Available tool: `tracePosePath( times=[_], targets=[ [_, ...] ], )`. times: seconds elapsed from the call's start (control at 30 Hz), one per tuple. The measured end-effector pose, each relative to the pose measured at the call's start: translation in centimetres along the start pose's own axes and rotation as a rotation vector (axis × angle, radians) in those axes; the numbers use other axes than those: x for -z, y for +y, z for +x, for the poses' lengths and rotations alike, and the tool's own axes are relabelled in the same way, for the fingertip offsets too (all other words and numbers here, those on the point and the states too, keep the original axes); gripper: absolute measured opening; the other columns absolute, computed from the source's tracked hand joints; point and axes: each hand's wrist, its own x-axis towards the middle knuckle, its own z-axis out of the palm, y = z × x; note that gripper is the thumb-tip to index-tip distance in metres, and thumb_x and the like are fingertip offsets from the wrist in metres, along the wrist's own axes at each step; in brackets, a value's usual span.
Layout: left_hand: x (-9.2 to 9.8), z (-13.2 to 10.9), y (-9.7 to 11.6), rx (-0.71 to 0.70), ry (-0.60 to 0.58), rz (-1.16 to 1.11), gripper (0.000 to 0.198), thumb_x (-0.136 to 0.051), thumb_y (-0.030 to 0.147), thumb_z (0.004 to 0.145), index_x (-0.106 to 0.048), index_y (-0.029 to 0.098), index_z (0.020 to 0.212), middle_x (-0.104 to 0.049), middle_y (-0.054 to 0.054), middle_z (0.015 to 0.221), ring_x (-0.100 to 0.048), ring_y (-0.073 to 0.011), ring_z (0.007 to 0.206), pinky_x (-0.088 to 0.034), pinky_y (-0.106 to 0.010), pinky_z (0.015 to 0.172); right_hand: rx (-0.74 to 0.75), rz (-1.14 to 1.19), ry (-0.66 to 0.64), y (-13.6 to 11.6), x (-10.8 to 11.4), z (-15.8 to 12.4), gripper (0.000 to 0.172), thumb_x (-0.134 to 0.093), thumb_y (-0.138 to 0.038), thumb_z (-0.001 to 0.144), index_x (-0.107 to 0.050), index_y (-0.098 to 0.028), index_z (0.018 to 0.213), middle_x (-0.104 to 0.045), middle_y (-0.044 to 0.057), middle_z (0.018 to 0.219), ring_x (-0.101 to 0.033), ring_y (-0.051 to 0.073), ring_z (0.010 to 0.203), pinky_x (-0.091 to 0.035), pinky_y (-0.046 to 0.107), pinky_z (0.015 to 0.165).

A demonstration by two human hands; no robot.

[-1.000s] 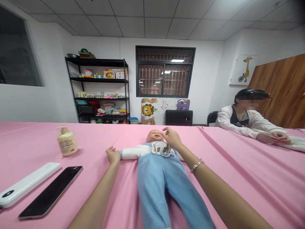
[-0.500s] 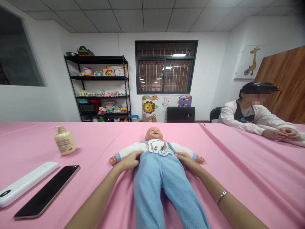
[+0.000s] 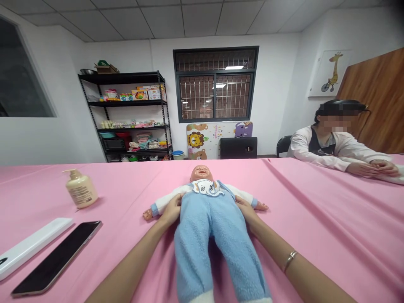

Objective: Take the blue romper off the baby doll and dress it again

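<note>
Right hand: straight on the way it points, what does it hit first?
Likely the side of the doll's blue overalls; the right hand appears to be against them at the torso, though the fingertips are partly hidden.

Touching the doll [image 3: 192,219] on both sides with left hand [image 3: 172,209] and right hand [image 3: 246,207]. Seeing, left of the doll, a pump bottle [image 3: 81,192], phone [image 3: 59,256] and white device [image 3: 34,245]; beyond the doll, a shelf [image 3: 126,103] and window [image 3: 196,99]; right of the doll, a person [image 3: 303,147].
</note>
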Motion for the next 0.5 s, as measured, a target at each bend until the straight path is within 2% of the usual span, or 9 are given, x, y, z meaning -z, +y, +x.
tracePosePath(
  times=[0.1,0.2,0.33,0.5],
  targets=[
    [0.0,-0.1,0.5,0.021,-0.015,-0.011,0.017,-0.053,0.021,0.058,-0.055,0.016,0.073,-0.061,-0.001,0.075,-0.053,-0.0167,0.071,-0.044,-0.029,0.069,0.000,0.015,0.057,0.3,0.3,0.7,0.026,-0.052,-0.037,0.073,-0.066,-0.023,0.091,-0.068,0.008,0.090,-0.063,0.024,0.080,-0.051,0.033,0.067],
    [0.5,-0.1,0.0,0.053,0.000,-0.009,0.010,-0.053,0.024,0.058,-0.055,0.016,0.064,-0.058,0.001,0.064,-0.050,-0.0151,0.063,-0.041,-0.025,0.060,-0.006,0.016,0.071,0.4,0.6,1.1,0.028,-0.052,-0.034,0.074,-0.065,-0.021,0.094,-0.067,0.009,0.091,-0.063,0.024,0.082,-0.051,0.033,0.069],
    [1.2,0.2,-1.3,0.089,0.084,0.005,0.013,-0.054,0.028,0.058,-0.055,0.015,0.060,-0.054,0.002,0.056,-0.046,-0.0133,0.057,-0.037,-0.023,0.054,-0.011,0.055,0.025,0.4,0.2,0.8,0.027,-0.055,-0.030,0.073,-0.064,-0.022,0.097,-0.068,0.006,0.091,-0.062,0.024,0.086,-0.050,0.034,0.071],
    [1.7,0.6,-1.9,0.077,0.148,0.029,0.014,-0.052,0.028,0.053,-0.050,0.015,0.057,-0.051,0.002,0.057,-0.043,-0.0118,0.055,-0.036,-0.022,0.052,-0.051,0.235,-0.039,0.6,0.0,0.7,0.027,-0.062,-0.037,0.067,-0.066,-0.018,0.086,-0.068,0.007,0.084,-0.061,0.023,0.084,-0.048,0.032,0.073]
  ],
)
